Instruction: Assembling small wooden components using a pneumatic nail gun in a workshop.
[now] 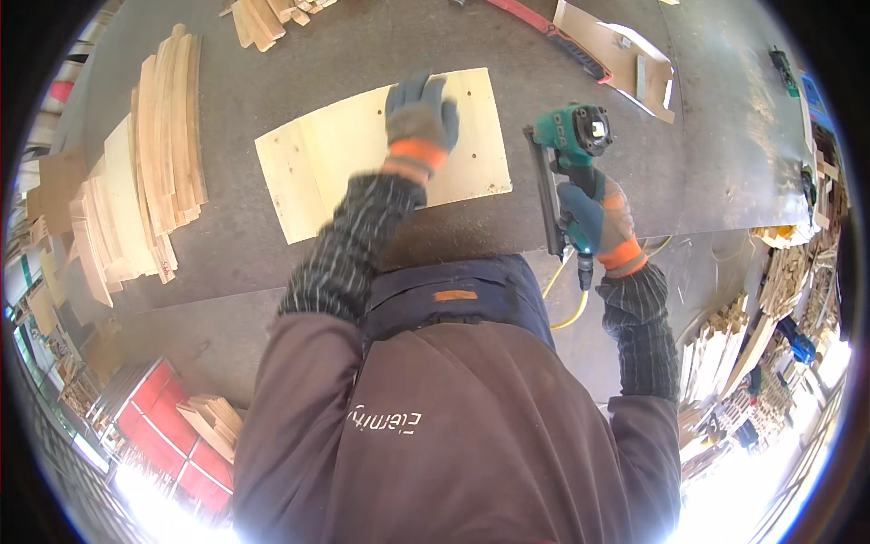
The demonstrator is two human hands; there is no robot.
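A pale wooden panel (335,145) lies on the dark worktable in front of me, with small dark marks dotted over its face. My left hand (422,118), in a grey and orange work glove, rests over the panel's far edge with its fingers stretched out and somewhat smeared. To the right of the panel, my gloved right hand (594,213) is wrapped round the handle of a teal and black nail gun (571,131). The nail gun is held upright, apart from the panel. A yellow air hose (573,317) runs from the base of its handle.
Stacks of thin wooden strips (168,136) lie at the left of the table (272,72), and more strips (267,20) at the far edge. A red and black hand saw (553,36) lies beside an opened cardboard box (634,68). Wood piles (716,354) stand at the right.
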